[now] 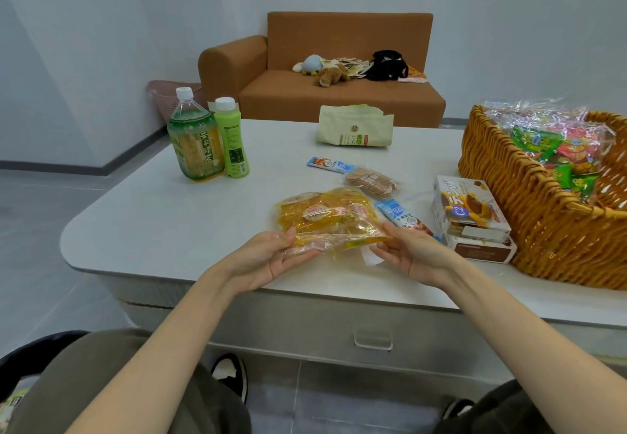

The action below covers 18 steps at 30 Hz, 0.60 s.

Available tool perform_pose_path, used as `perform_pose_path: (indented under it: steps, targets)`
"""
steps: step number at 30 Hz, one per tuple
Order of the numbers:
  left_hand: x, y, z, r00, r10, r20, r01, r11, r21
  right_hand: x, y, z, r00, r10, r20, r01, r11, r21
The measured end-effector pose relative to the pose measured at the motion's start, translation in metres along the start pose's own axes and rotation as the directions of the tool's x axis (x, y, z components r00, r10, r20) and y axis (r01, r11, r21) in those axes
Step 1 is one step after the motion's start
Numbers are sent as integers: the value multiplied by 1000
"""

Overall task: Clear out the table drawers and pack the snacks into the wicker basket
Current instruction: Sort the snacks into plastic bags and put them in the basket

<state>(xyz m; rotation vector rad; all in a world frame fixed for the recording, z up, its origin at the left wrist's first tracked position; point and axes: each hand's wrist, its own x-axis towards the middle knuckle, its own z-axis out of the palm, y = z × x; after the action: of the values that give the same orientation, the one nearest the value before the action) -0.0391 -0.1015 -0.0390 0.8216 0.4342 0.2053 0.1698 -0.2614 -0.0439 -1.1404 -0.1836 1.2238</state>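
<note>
A yellow see-through plastic snack bag [325,216] is held just above the near edge of the white rounded table [152,216]. Its left end is gripped by the left hand [268,257] and its right end by the right hand [412,250], with fingers curled beneath and thumbs on top. The woven wicker basket [543,230], partly filled with bright packets, is set at the table's right. The grey drawer [305,325] below is seen closed.

I'm seeing the yellow snack bag [325,220] lying flat, front and centre; the wicker basket [529,230] is sitting far right, holding green packets [529,143] heaped inside.
</note>
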Motion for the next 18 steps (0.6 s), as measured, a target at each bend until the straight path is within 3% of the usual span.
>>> perform_pose_path:
  steps: [7,9,13,15,18]
  targets:
    - [1,-7,-4,997,-80,-12,79,995,-59,3,5,3,982,41,-182,-47,998,-31]
    - [3,-8,-4,995,-101,-26,100,994,-34,5,5,4,969,-18,-247,-7,995,-100]
    - [7,-12,4,983,-76,-165,127,936,327,5,-1,4,931,-187,-312,131,972,-194]
    - [8,-15,13,976,-2,-217,130,806,577,2,-1,8,934,-194,-301,150,975,-162]
    - [6,-18,23,972,123,-201,137,398,907,1,6,12,924,-248,-290,170,948,-269]
